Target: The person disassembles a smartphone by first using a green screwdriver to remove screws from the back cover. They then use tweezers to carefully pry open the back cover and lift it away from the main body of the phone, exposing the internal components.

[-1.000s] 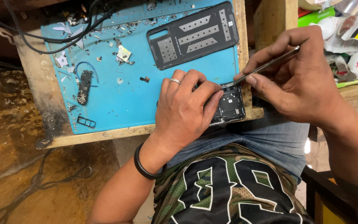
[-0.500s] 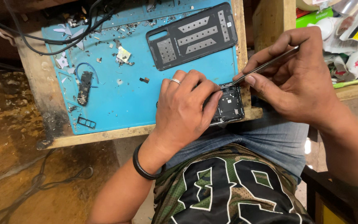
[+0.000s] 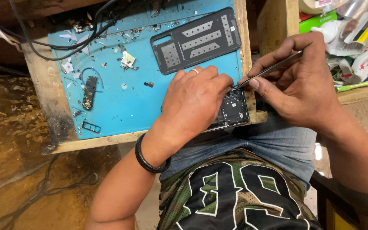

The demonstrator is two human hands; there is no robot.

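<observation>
Right hand (image 3: 297, 91): grip clenched on metal tweezers (image 3: 273, 68), pinched between thumb and forefinger, with the shaft running up under the index finger. The tweezer tips point down-left and meet the top edge of the opened phone (image 3: 233, 111).

Left hand (image 3: 192, 104): lies palm-down over the phone, fingers curled across its upper part and pressing it onto the table (image 3: 52, 106). Ring visible on one finger; black band (image 3: 148, 159) at the wrist. Most of the phone is hidden under this hand; only its right end shows, dark with exposed inner parts.

Phone position: front right corner of the blue work mat (image 3: 120, 106), at the table's near edge, just above the person's lap.

Beyond the hands: a black phone back cover (image 3: 196, 40) lies inner side up on the mat, just behind the left hand. Farther left sit a small black component (image 3: 89, 91), a thin black frame (image 3: 91, 126) and scattered scraps. Black cables (image 3: 64, 47) cross the mat's far left corner. Right of the table: a heap of packets (image 3: 354, 38).
</observation>
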